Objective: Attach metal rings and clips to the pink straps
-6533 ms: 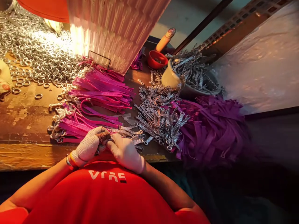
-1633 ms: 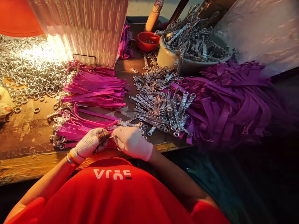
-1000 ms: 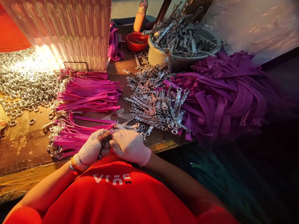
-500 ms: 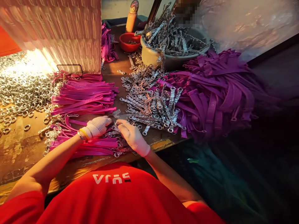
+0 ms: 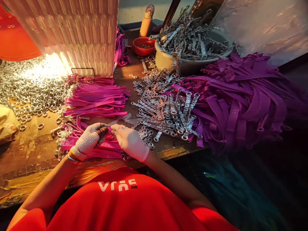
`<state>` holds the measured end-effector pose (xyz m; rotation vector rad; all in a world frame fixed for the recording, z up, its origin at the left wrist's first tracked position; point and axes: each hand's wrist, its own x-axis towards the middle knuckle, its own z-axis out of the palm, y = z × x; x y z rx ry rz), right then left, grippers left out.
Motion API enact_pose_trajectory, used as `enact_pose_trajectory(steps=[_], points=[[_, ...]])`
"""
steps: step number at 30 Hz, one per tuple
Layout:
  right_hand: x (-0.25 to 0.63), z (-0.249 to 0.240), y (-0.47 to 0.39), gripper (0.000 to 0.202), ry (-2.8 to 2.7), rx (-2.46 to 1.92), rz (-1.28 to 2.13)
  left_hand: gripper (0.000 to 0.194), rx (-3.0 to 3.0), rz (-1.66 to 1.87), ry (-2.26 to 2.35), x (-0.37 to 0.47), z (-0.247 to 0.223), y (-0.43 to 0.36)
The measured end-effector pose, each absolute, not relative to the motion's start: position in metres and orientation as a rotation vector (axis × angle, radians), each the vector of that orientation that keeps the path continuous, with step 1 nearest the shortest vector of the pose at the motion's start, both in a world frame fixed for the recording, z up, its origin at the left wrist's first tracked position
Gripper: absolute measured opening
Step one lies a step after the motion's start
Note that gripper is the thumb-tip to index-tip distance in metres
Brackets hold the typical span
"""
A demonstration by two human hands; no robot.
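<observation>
Both of my hands wear white gloves and meet above the near bundle of pink straps (image 5: 93, 150). The left hand (image 5: 89, 140) has its thumb and fingers pinched together, and the glove's fingertips are dark. Against these fingertips press the curled fingers of my right hand (image 5: 132, 141). Something small is between them, mostly covered, and I cannot make it out. Just beyond lies another bundle of pink straps (image 5: 96, 99), with metal rings along its left ends. A heap of short metal chains with ringed ends (image 5: 166, 112) lies to the right of my hands.
Loose metal rings (image 5: 36, 96) spread at left beside a ribbed translucent panel (image 5: 86, 38). Purple straps (image 5: 240, 96) are heaped at right. Behind stand a basin (image 5: 163, 61) full of chains, a red bowl (image 5: 138, 49) and a bottle (image 5: 146, 25). The table's front edge (image 5: 26, 189) is worn.
The view has shifted, so the table's contents appear further right. My hands were slightly apart and now touch at the fingertips. My left hand has turned, showing its dark fingertips.
</observation>
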<state>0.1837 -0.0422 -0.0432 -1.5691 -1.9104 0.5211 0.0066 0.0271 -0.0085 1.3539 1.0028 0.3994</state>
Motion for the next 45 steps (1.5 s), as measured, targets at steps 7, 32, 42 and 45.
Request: enact_pose_trajectory(steps=[7, 32, 42, 45], points=[[0.168, -0.031, -0.045, 0.032, -2.195, -1.906, 0.290, 0.039, 1.192, 0.461, 1.018, 0.009, -0.016, 0.017], [0.164, -0.023, -0.034, 0.036, -2.168, -1.934, 0.415, 0.033, 1.985, 0.407, 0.907, -0.011, -0.049, 0.034], [0.164, -0.028, -0.022, 0.024, -2.361, -2.159, 0.580, 0.028, 2.034, 0.359, 0.973, -0.009, -0.060, 0.028], [0.163, -0.036, -0.027, 0.026, -2.499, -2.033, 0.405, 0.025, 2.080, 0.365, 0.949, -0.007, -0.063, 0.027]])
